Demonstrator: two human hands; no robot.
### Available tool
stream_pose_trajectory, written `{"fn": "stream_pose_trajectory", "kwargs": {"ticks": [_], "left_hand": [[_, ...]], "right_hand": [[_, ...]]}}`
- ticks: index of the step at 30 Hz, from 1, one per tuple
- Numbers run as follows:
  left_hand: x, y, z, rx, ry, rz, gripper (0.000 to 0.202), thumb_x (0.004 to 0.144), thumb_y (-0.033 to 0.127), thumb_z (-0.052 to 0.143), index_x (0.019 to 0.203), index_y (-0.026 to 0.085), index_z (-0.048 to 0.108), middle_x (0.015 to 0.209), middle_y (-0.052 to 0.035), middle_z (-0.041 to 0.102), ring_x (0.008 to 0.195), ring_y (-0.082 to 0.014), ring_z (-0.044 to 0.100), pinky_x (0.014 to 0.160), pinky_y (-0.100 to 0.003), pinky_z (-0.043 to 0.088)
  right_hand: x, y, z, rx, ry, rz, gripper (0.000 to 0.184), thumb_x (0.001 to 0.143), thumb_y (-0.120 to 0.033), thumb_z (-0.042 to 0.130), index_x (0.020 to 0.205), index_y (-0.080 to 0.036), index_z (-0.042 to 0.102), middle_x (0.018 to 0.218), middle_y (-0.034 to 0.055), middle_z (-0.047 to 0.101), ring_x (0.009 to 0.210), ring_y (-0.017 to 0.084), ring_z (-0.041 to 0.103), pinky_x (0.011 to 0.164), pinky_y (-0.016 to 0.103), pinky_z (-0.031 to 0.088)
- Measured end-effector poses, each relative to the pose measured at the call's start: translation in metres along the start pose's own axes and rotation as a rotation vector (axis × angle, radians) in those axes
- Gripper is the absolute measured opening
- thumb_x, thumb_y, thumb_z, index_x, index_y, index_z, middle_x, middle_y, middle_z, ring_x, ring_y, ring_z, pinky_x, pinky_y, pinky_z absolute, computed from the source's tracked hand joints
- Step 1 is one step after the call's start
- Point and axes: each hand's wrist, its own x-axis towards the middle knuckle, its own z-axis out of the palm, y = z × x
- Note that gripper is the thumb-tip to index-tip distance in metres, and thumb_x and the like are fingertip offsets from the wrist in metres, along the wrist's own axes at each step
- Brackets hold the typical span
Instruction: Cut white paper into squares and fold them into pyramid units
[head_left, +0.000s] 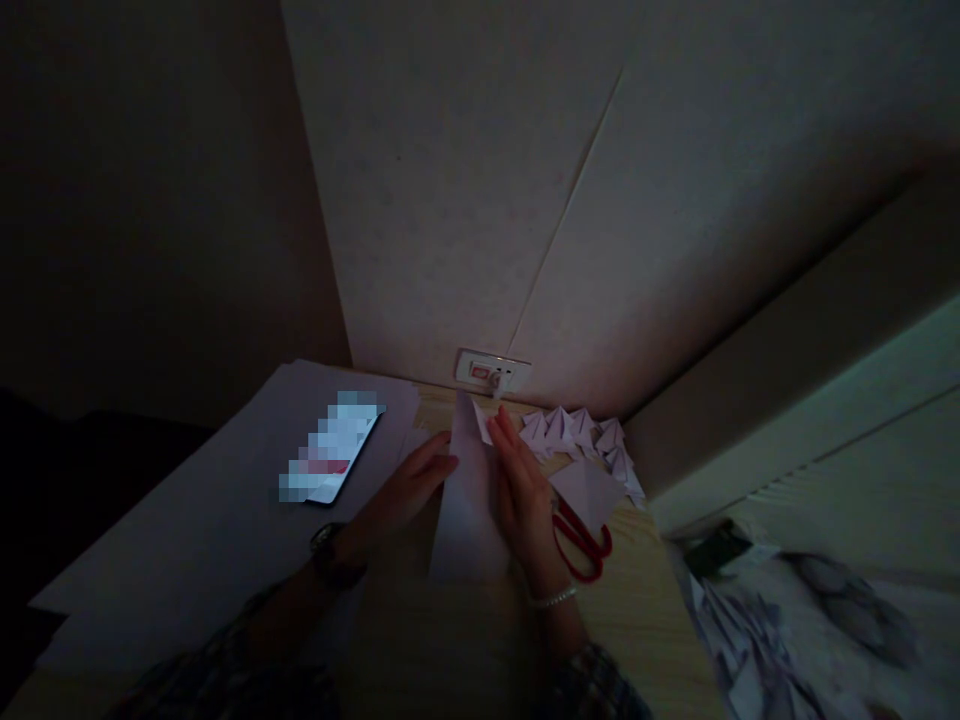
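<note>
A white sheet of paper [466,505] lies on the wooden table [637,590], with its top corner folded over. My left hand [409,488] rests at the sheet's left edge, fingers stretched out flat. My right hand [520,487] lies along the sheet's right edge, fingers straight and pressed on the fold. A watch sits on my left wrist and a bead bracelet on my right. Red-handled scissors [581,545] lie just right of my right hand, partly under another white paper [589,490].
A phone [330,460] with a lit screen lies on large white sheets [225,510] at the left. Several folded white paper shapes [577,435] are heaped by the wall below a socket [489,371]. More paper scraps [739,640] lie at the lower right. The room is dim.
</note>
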Motion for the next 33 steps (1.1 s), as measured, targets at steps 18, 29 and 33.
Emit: {"fn": "stream_pose_trajectory", "kwargs": {"ticks": [18, 29, 33], "left_hand": [[0.008, -0.005, -0.005, -0.097, -0.064, -0.010, 0.026, 0.079, 0.041, 0.052, 0.088, 0.017, 0.058, 0.088, -0.0036, 0.066, 0.088, -0.0244, 0.061, 0.078, -0.036, 0.050], [0.002, -0.007, -0.003, 0.011, -0.406, 0.079, 0.023, 0.079, 0.038, 0.053, 0.089, 0.018, 0.059, 0.086, -0.0023, 0.067, 0.082, -0.0225, 0.062, 0.074, -0.030, 0.047], [0.002, -0.005, -0.001, 0.031, -0.402, 0.067, 0.022, 0.081, 0.040, 0.049, 0.085, 0.020, 0.055, 0.080, -0.0012, 0.064, 0.078, -0.0215, 0.060, 0.070, -0.030, 0.046]], "right_hand": [[0.000, -0.007, 0.008, -0.216, -0.191, -0.060, 0.046, 0.098, -0.025, 0.037, 0.144, -0.028, 0.038, 0.152, 0.0060, 0.039, 0.140, 0.022, 0.034, 0.115, 0.048, 0.026], [0.008, 0.010, 0.006, 0.354, -0.057, 0.510, 0.014, 0.079, -0.036, 0.061, 0.079, -0.022, 0.061, 0.073, -0.0012, 0.063, 0.068, 0.017, 0.059, 0.061, 0.027, 0.046], [0.008, 0.009, 0.008, 0.310, 0.028, 0.512, 0.016, 0.080, -0.035, 0.057, 0.071, -0.022, 0.056, 0.066, -0.0028, 0.053, 0.064, 0.016, 0.050, 0.059, 0.027, 0.040]]}}
